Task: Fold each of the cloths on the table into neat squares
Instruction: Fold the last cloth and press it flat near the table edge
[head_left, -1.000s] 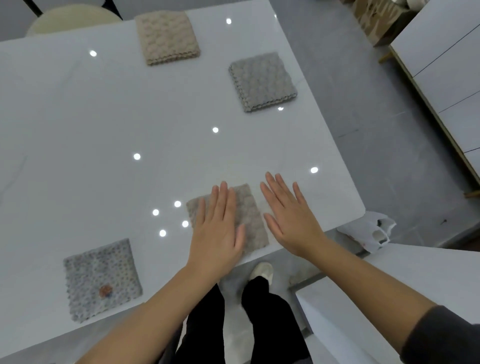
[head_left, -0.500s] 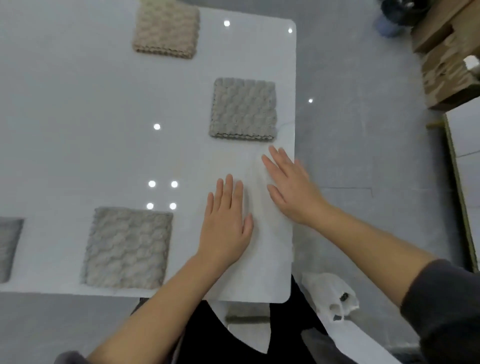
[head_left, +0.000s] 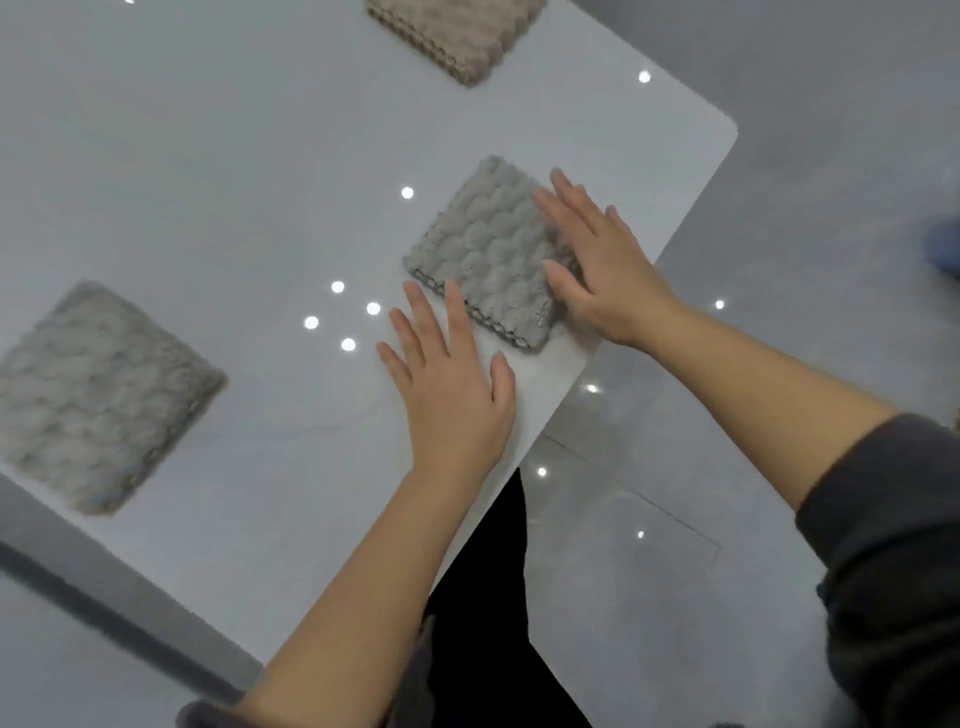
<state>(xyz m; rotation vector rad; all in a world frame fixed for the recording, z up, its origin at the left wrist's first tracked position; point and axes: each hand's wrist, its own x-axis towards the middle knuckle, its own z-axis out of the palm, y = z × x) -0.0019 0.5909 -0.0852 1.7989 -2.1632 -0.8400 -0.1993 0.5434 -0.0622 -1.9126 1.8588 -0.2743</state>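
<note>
a: where's the grey cloth (head_left: 483, 249)?
b: folded square, near the right corner of the table (head_left: 208, 182). the right hand (head_left: 608, 260) lies flat on its right side, fingers straight, no grip on it.
a: and the left hand (head_left: 447, 379)?
b: flat on the table, fingertips at the cloth's near edge, grip loose too. a second grey cloth (head_left: 98, 395) lies well left, a beige cloth (head_left: 457, 36) farther back.

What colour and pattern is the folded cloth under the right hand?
The folded cloth is grey-beige with a puffy, scalloped bubble pattern, seen best in the head view.
</note>
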